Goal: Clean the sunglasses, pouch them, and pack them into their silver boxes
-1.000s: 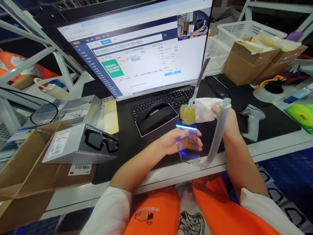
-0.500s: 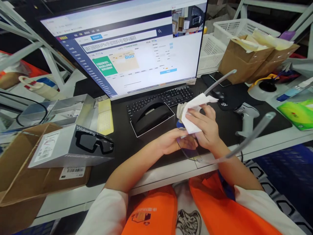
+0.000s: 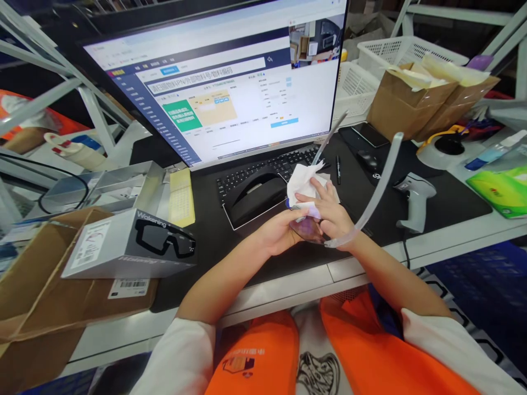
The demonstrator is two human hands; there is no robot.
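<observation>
My left hand (image 3: 276, 233) grips the lens front of a pair of glasses (image 3: 309, 227) with pale translucent arms; one arm (image 3: 373, 198) sticks up to the right, the other rises toward the monitor. My right hand (image 3: 327, 208) presses a white cloth (image 3: 302, 181) against the lens, its fingers closed on the cloth. Both hands are above the black desk mat (image 3: 214, 241), just in front of an open black glasses case (image 3: 256, 198).
A keyboard (image 3: 272, 167) and large monitor (image 3: 230, 82) stand behind the hands. A grey "Wakening" glasses box (image 3: 132, 244) lies on a cardboard box (image 3: 33, 296) at left. A barcode scanner (image 3: 414, 195), mouse (image 3: 368, 159), pen, phone, cardboard boxes and white baskets sit at right.
The glasses turned in my hands; the right arm of the frame swung from pointing right to standing upright. My right hand with the cloth moved over the lens toward the case.
</observation>
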